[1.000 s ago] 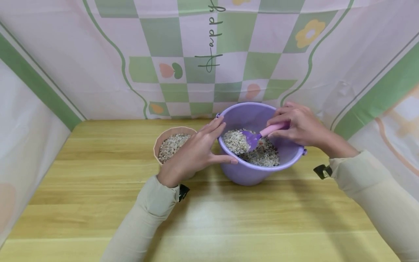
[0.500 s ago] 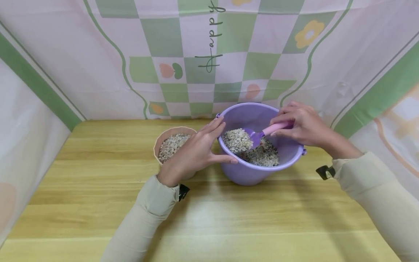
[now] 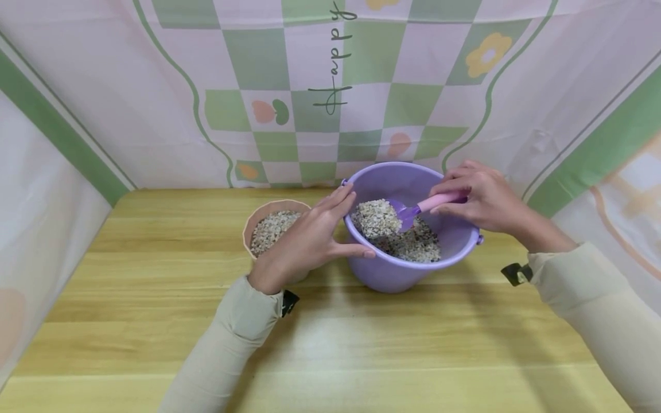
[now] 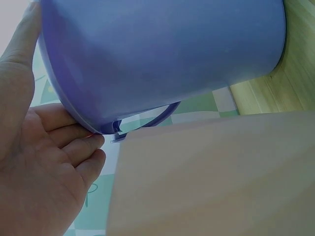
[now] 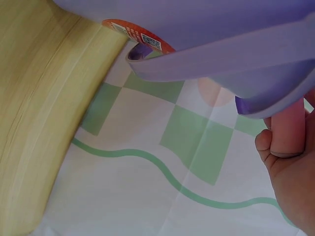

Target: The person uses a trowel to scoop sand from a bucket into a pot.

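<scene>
A purple bucket (image 3: 384,281) stands on the table with pale gravel (image 3: 419,244) inside. My right hand (image 3: 485,198) grips the pink handle (image 3: 438,201) of a small purple toy shovel (image 3: 407,216). Gravel (image 3: 378,218) is heaped on the shovel's blade, which is inside the bucket's mouth near its left side. My left hand (image 3: 312,236) rests on the bucket's left rim, fingers extended, thumb along the near side. In the left wrist view, the thumb and fingertips touch the bucket (image 4: 162,54). In the right wrist view, the handle's pink end (image 5: 288,130) lies within the fingers.
A peach-coloured pot (image 3: 249,226) holding similar gravel (image 3: 273,229) stands left of the bucket, partly behind my left forearm. The bucket's carrying handle (image 5: 221,51) hangs down at the back. A patterned cloth (image 3: 361,103) rises behind the wooden table (image 3: 170,298).
The right hand has shifted slightly to the right, and the loaded shovel has risen a little over the gravel in the bucket. The left hand has stayed on the rim.
</scene>
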Demonstrator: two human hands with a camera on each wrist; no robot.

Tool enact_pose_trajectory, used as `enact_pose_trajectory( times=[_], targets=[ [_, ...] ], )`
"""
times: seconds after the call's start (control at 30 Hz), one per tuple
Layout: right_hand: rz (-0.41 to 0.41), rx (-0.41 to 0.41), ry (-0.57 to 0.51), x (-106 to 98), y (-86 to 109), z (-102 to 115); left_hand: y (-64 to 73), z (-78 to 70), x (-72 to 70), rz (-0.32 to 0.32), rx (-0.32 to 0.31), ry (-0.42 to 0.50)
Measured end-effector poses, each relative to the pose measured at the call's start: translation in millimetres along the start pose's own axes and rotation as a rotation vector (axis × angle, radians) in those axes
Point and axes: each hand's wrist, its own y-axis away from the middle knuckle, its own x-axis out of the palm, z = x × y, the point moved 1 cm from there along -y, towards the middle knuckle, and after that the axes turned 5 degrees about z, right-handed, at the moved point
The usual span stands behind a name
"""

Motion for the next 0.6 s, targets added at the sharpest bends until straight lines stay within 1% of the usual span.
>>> enact_pose_trajectory(
  times=[0.13, 0.33, 0.6],
  targets=[
    [-0.002, 0.02, -0.002, -2.2, 0.4, 1.0, 0.5, 1.0, -0.8, 0.006, 0.007, 0.001],
    [-0.013, 0.026, -0.019, -5.3, 0.4, 2.9, 1.4, 2.7, -1.8, 0.009, 0.031, -0.003],
    [-0.031, 0.067, -0.036, -12.5, 0.4, 5.7, 3.2, 3.3, -4.0, 0.004, 0.027, -0.004]
  ],
)
